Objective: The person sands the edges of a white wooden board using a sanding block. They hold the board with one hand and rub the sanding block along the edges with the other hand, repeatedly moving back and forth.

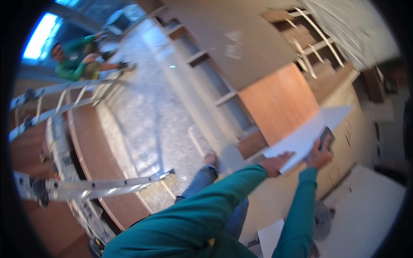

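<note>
A white flat panel (303, 138) lies slanting across the corner of a wooden cabinet, beside an orange-brown wood-faced board (279, 103). My left hand (277, 163) grips the near left edge of this panel. In my right hand (319, 154) is a dark, flat rectangular block (326, 137), held at the panel's right edge; blur hides what kind of tool it is. Both my sleeves are green.
An aluminium ladder (106, 187) lies or leans at the left. A co-worker in green (74, 64) sits by the window at the upper left. Open cabinet framing (198, 58) runs beside the floor. Another white board (361, 206) is at the lower right.
</note>
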### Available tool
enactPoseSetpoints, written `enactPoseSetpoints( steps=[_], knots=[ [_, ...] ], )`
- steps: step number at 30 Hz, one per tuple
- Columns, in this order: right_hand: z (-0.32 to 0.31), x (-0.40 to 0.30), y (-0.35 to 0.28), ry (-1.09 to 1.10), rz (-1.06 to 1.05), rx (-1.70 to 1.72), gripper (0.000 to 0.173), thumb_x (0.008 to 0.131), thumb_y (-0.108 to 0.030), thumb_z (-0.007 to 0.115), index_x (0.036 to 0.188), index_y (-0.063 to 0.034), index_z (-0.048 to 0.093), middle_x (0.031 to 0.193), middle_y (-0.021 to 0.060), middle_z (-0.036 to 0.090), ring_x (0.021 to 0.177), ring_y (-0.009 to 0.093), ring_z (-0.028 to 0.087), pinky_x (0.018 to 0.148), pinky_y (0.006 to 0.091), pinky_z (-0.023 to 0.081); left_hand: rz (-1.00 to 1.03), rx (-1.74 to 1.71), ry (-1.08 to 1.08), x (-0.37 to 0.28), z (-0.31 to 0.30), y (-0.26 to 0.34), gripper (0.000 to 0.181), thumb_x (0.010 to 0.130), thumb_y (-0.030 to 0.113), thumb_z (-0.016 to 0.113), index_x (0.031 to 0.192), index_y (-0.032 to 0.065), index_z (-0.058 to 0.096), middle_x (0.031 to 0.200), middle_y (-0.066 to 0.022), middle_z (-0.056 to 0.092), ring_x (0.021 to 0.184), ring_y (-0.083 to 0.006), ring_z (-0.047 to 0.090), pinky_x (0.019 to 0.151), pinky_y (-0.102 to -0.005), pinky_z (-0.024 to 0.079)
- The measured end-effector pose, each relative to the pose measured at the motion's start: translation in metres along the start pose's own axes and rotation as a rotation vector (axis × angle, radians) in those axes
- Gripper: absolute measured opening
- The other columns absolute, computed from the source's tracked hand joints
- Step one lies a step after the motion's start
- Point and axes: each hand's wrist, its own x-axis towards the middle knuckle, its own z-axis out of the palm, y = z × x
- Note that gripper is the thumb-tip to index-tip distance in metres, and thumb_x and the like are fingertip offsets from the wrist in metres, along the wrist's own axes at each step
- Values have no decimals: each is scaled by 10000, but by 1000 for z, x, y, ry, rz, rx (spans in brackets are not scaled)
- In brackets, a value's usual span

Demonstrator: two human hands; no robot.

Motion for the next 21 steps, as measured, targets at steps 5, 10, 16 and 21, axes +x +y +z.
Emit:
enactPoseSetpoints(
  steps=[5, 10, 16, 21],
  knots=[
    [-21, -3, -22, -79, 139, -71, 586, 1025, -579, 639, 1555, -330, 610, 1357, 359, 553, 1218, 490, 594, 1024, 576, 526, -167, -35, -165, 0, -28, 39, 1196, 796, -60, 672, 1749, 236, 14, 1766, -274, 205, 1586, -445, 345, 1251, -500, 400],
    [-27, 5, -14, -107, 192, -28, 587, 1040, -578, 620, 1572, -330, 590, 1377, 350, 535, 1237, 481, 573, 1043, 565, 512, -160, -28, -182, 9, -25, 45, 1213, 797, -14, 725, 1748, 238, 17, 1774, -257, 193, 1593, -441, 331, 1242, -515, 408],
    [-22, 8, -10, -83, 152, -12, 591, 1049, -577, 605, 1576, -311, 588, 1361, 360, 536, 1217, 492, 589, 1029, 570, 521, -145, -50, -143, 10, -22, 44, 1248, 766, -35, 746, 1749, 231, 24, 1778, -244, 190, 1589, -437, 340, 1247, -519, 405],
    [-23, 4, -16, -94, 187, -25, 604, 1045, -584, 609, 1582, -308, 581, 1359, 373, 525, 1218, 500, 592, 1021, 574, 530, -151, -35, -189, 6, -32, 45, 1237, 760, -75, 723, 1749, 234, 49, 1773, -246, 209, 1597, -424, 329, 1263, -503, 390]
  ],
)
